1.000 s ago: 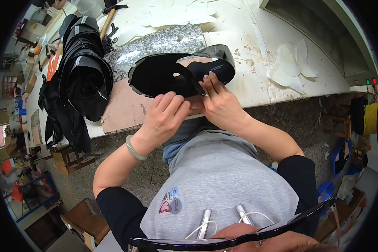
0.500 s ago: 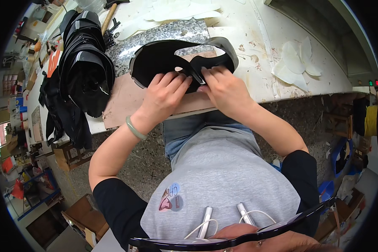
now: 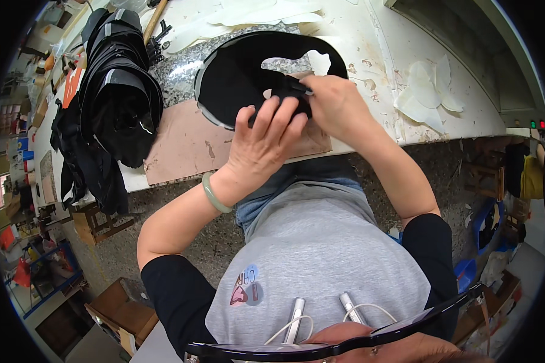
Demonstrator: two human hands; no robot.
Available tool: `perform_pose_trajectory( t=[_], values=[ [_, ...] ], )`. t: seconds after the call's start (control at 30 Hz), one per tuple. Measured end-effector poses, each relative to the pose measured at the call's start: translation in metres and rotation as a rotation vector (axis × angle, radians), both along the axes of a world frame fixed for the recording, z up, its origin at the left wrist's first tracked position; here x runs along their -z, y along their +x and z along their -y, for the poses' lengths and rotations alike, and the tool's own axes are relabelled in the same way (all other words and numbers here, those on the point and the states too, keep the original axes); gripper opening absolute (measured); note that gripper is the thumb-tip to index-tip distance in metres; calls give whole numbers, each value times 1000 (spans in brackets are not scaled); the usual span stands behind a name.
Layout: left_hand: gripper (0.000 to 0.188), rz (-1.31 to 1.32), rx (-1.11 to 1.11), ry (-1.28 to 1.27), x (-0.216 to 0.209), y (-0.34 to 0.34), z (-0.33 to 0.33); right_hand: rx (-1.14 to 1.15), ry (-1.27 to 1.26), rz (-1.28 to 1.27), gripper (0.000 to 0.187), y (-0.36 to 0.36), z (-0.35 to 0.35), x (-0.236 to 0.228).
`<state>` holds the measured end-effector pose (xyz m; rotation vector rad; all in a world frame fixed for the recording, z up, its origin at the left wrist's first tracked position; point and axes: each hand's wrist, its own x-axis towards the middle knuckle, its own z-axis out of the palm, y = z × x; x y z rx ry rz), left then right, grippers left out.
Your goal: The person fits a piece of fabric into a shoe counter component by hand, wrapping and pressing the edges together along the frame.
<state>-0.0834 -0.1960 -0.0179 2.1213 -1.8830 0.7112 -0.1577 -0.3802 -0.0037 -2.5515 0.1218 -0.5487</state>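
A black curved piece (image 3: 230, 81), like a wide rounded shell with a pale edge along its left side and irregular cut-outs, lies in front of me on a tan board. My left hand (image 3: 260, 136) rests at its near rim, fingers bent and spread apart, palm down. My right hand (image 3: 336, 106) has its fingers closed at the right end of a narrow black band (image 3: 287, 86) that crosses the inside of the shell. A small shiny bit shows at those fingertips. The right thumb and the underside of the grip are hidden.
A stack of similar black curved pieces (image 3: 124, 91) stands at the left, black fabric hanging over the table edge. Under the work lie the tan board (image 3: 181, 148) and a speckled slab (image 3: 184, 72). White cut sheets (image 3: 427, 88) lie at the right, beside a machine housing (image 3: 466, 54).
The shell has turned and now lies more open. My left hand has spread its fingers and moved slightly right. My right hand has shifted up and right, at the band's end.
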Motion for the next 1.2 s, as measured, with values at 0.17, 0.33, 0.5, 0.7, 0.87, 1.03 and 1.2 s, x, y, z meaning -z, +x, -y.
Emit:
perform_pose_trajectory(
  t=[0.17,0.33,0.5,0.7,0.87,1.03,1.2],
  values=[
    [57,-10,-26,57,-21,-4,11,93,269,-49,17,-2,18,-30],
    [34,265,20,51,-7,-15,6,91,426,-86,18,-19,18,-32],
    [29,255,24,115,-10,-15,7,134,516,-117,20,-34,15,-22],
    [25,143,-8,238,-24,-19,-11,48,445,53,25,-39,-9,11],
    [26,171,-65,145,-15,-28,-12,33,283,-22,22,-35,-11,-1],
    [32,167,-135,154,-5,-32,-7,-37,181,-128,22,-32,-9,-7],
    [40,104,-103,148,-1,-29,-8,-53,143,-116,22,-34,-11,-5]
  ],
)
